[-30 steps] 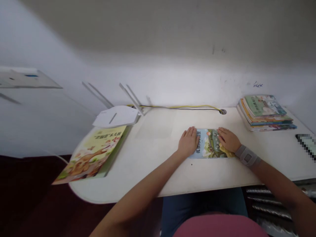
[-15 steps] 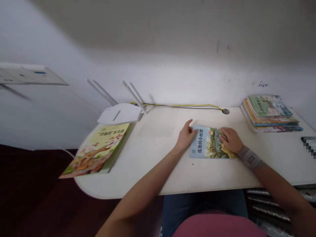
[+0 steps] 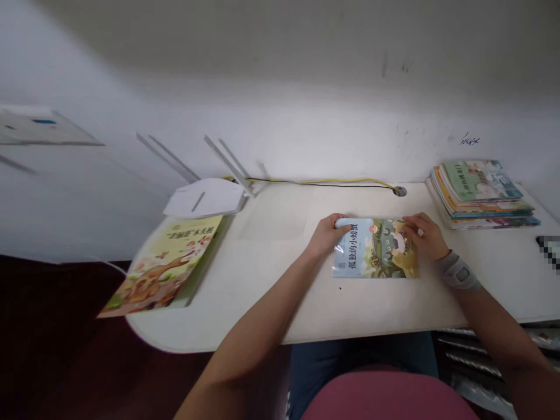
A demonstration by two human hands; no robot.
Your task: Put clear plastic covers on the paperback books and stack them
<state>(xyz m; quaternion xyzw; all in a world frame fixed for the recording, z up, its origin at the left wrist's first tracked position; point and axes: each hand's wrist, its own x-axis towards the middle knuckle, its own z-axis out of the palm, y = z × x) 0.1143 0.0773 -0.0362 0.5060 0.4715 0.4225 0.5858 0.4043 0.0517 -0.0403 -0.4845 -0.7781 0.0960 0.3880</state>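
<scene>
A thin picture book (image 3: pixel 376 251) with a pale blue strip and a green crab cover lies turned sideways on the white desk (image 3: pixel 271 291). My left hand (image 3: pixel 327 234) grips its upper left corner, thumb on the cover and fingers behind the edge. At the upper right corner, my right hand (image 3: pixel 426 234) pinches the book between thumb and bent fingers; a grey band wraps that wrist. Part of the book's right edge lies beside the right hand's fingertips.
Left, a yellow-green picture book (image 3: pixel 170 262) leans over the desk's rounded edge, beside a white router (image 3: pixel 205 198) with raised antennas. Yellow and black cables run along the wall to a cable hole (image 3: pixel 399 191). A stack of books (image 3: pixel 485 192) stands at the back right.
My right hand has slid off the cover to the book's upper right corner, uncovering the picture. My left hand has closed around the left corner. The view has shifted slightly.
</scene>
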